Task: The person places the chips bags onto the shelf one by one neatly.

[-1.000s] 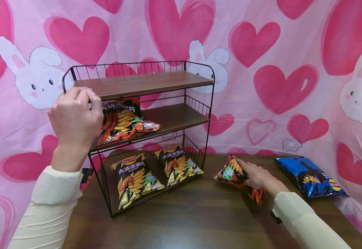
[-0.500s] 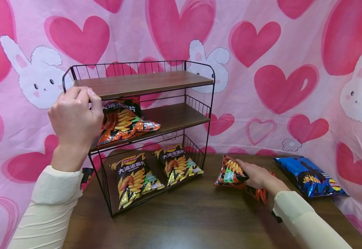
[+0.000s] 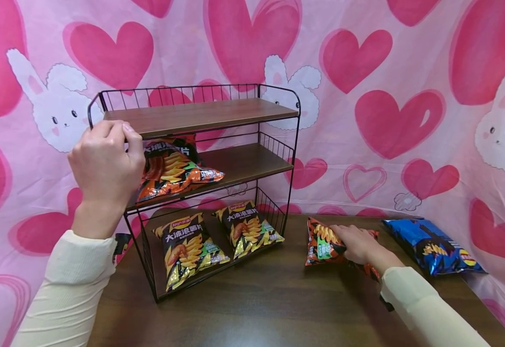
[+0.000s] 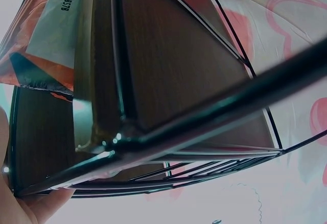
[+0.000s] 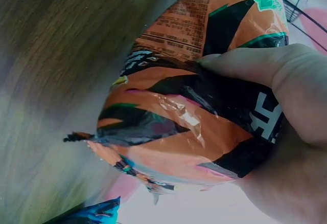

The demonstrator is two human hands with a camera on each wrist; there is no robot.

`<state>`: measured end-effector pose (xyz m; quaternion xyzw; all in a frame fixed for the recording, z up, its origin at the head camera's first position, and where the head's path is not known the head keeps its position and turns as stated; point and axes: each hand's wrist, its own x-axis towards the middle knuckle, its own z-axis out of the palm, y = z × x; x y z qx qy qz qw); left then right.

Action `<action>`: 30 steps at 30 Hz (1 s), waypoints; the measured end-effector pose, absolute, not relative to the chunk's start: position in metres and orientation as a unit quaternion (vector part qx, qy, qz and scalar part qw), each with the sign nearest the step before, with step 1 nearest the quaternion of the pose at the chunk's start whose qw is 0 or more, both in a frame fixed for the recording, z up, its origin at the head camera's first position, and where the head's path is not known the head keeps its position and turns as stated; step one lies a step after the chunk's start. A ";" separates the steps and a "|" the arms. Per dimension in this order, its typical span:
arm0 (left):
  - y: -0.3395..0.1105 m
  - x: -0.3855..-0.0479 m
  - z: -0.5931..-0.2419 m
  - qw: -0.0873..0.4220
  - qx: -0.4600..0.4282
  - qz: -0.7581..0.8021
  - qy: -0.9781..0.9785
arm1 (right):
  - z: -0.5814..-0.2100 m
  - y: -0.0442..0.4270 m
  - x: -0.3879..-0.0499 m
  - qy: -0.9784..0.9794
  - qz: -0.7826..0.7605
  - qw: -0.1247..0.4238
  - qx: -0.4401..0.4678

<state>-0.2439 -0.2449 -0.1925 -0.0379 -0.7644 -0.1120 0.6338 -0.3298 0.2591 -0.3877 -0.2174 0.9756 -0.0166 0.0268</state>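
My left hand (image 3: 106,168) is curled around the front left upright of a black wire rack (image 3: 296,140) with wooden shelves. In the left wrist view its fingers (image 4: 53,203) wrap the dark metal rod. Just behind that hand, an orange-black chip bag (image 3: 170,168) leans on the middle shelf, its left part covered. On the table at right, my right hand (image 3: 358,246) grips another orange-black chip bag (image 3: 322,241) across its middle. The right wrist view shows the thumb (image 5: 245,65) pressing into this bag's crinkled film. The fingers beneath are hidden.
Two yellow-black chip bags (image 3: 185,250) lean side by side on the bottom shelf. A blue chip bag (image 3: 434,246) lies on the wooden table (image 3: 252,308), right of my right hand. A pink heart-printed cloth (image 3: 348,58) hangs behind everything.
The orange-black chip bag in my right hand has turned and shifted slightly right, its left end standing more upright. My left hand keeps its place on the rack.
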 end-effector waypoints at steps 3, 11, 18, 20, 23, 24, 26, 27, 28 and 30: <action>-0.245 -0.244 -0.192 0.635 -0.038 -0.111 -0.764 | -0.390 0.261 -0.330 0.973 -0.021 0.011 -0.230; -0.246 -0.242 -0.193 0.630 -0.038 -0.111 -0.768 | -0.398 0.266 -0.331 0.966 -0.015 -0.047 -0.256; -0.246 -0.242 -0.192 0.629 -0.036 -0.109 -0.769 | -0.399 0.269 -0.332 0.964 -0.015 -0.050 -0.261; -0.246 -0.242 -0.191 0.631 -0.035 -0.109 -0.767 | -0.398 0.270 -0.334 0.962 -0.020 -0.051 -0.268; -0.247 -0.242 -0.190 0.633 -0.035 -0.109 -0.766 | -0.398 0.273 -0.337 0.958 -0.031 -0.053 -0.282; -0.246 -0.242 -0.190 0.633 -0.036 -0.110 -0.766 | -0.399 0.274 -0.338 0.956 -0.033 -0.055 -0.287; -0.246 -0.242 -0.190 0.632 -0.037 -0.109 -0.767 | -0.400 0.276 -0.339 0.953 -0.035 -0.059 -0.295; -0.246 -0.242 -0.190 0.631 -0.038 -0.109 -0.767 | -0.401 0.278 -0.340 0.952 -0.036 -0.062 -0.296; -0.246 -0.242 -0.191 0.630 -0.038 -0.108 -0.768 | -0.402 0.279 -0.341 0.952 -0.035 -0.065 -0.297; -0.246 -0.242 -0.191 0.628 -0.039 -0.107 -0.770 | -0.404 0.281 -0.341 0.952 -0.034 -0.067 -0.296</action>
